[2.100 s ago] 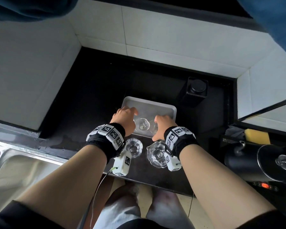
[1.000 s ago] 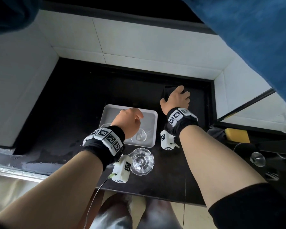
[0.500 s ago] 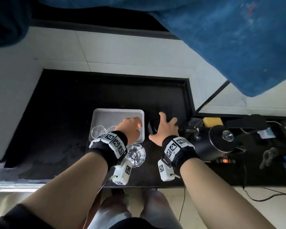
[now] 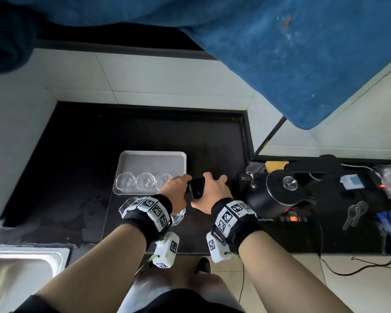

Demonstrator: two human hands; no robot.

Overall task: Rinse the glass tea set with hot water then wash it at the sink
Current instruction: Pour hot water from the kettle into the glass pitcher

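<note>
While the three glass cups (image 4: 146, 182) sit in a row at the near edge of the white tray (image 4: 152, 152), both hands are busy with something else. The tray rests on the black counter (image 4: 77, 166), well apart from the sink (image 4: 20, 267) at the lower left. Another glass piece (image 4: 128, 204) lies on the counter just in front of the tray, partly hidden under the left wrist.

Between the hands is a small black tin (image 4: 196, 188), just right of the tray. I think the person is opening it or moving it.

Things could go wrong here. The left wrist hangs right over the glass piece, so a quick pull could bump it and chip it. The black kettle (image 4: 280, 195) stands near the right hand, and its base (image 4: 294, 219) shows a red light, so it may be hot. A wide swing of the right arm could knock it and spill water. If the tin slips, it could fall onto the cups.

The left hand (image 4: 175, 190) reaches forward, its fingers curled on the tin's left side. The right hand (image 4: 210, 193) holds the right side, with fingers spread and the thumb at the near end.
</note>
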